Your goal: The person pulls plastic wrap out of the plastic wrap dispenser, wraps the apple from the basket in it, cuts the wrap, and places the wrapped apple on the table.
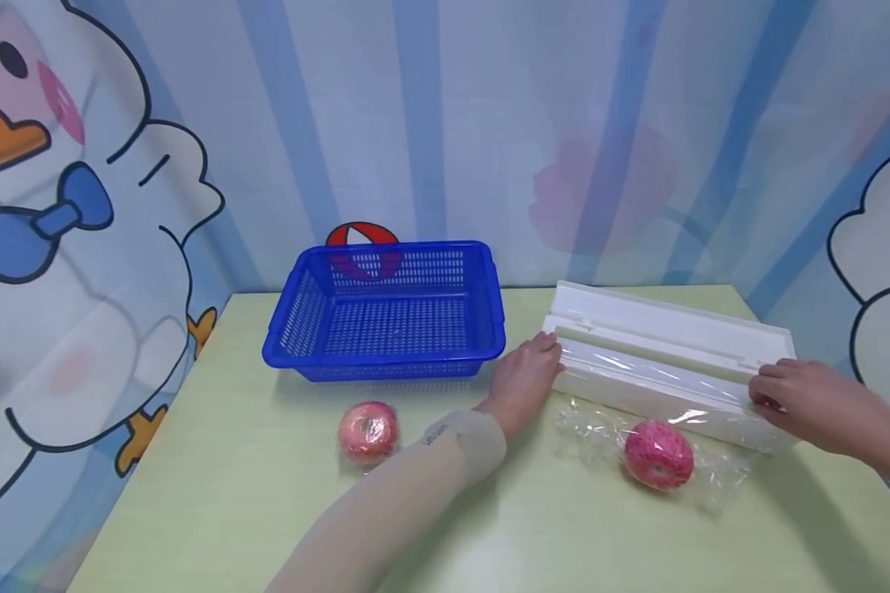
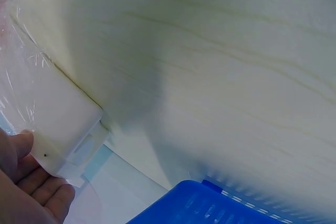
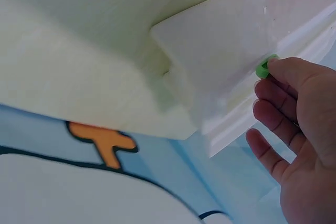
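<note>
A long white cling film dispenser (image 1: 623, 396) lies on the table at the right, its lid (image 1: 675, 317) tipped back. My left hand (image 1: 522, 380) grips its left end, thumb on the front wall and fingers round the end in the left wrist view. Near the other end, my right hand (image 1: 819, 402) pinches a small green slider (image 3: 262, 70) between thumb and forefinger; its other fingers are spread loosely. Clear film (image 2: 21, 77) hangs over the dispenser's front. Crumpled film also surrounds a pink-red apple (image 1: 658, 455) lying before the dispenser.
A blue plastic basket (image 1: 386, 362) stands at the back left of the table, beside my left hand. In front of it sits another apple (image 1: 368, 433) wrapped in film. A printed curtain (image 1: 482, 140) hangs behind the pale table (image 1: 215, 494).
</note>
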Demonstrator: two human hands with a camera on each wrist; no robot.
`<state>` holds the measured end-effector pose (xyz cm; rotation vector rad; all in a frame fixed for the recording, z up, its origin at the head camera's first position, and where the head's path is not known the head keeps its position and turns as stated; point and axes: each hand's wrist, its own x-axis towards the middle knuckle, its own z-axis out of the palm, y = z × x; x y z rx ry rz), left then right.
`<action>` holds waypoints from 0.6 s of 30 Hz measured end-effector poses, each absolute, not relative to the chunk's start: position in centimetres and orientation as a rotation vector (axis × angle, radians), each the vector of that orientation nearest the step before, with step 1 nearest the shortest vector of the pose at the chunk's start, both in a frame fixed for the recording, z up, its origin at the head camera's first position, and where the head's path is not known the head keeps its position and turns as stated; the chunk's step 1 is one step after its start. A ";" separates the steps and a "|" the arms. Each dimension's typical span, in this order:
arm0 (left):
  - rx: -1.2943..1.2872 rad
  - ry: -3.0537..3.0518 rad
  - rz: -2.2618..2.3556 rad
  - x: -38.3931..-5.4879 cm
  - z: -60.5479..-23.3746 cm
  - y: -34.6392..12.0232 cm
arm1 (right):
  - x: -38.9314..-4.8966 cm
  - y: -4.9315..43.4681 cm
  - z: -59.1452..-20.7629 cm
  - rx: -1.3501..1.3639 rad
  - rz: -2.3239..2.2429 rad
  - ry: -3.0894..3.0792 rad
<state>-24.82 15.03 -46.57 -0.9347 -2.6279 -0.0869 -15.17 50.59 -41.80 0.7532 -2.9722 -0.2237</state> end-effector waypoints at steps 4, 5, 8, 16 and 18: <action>-0.930 -2.626 -0.055 -24.8 -46.5 15.1 | -13.9 52.0 -41.9 0.667 -0.264 -2.999; -0.931 -2.627 -0.047 -24.8 -46.4 15.1 | -13.7 52.3 -42.0 0.657 -0.266 -3.000; -0.939 -2.632 -0.034 -24.8 -46.4 15.1 | -13.3 52.9 -42.2 0.648 -0.286 -2.988; -0.941 -2.622 -0.031 -24.7 -46.3 15.1 | -12.4 53.7 -42.4 0.608 -0.284 -2.948; -0.950 -2.617 -0.022 -24.7 -46.2 15.1 | -12.5 53.5 -42.2 0.590 -0.281 -2.958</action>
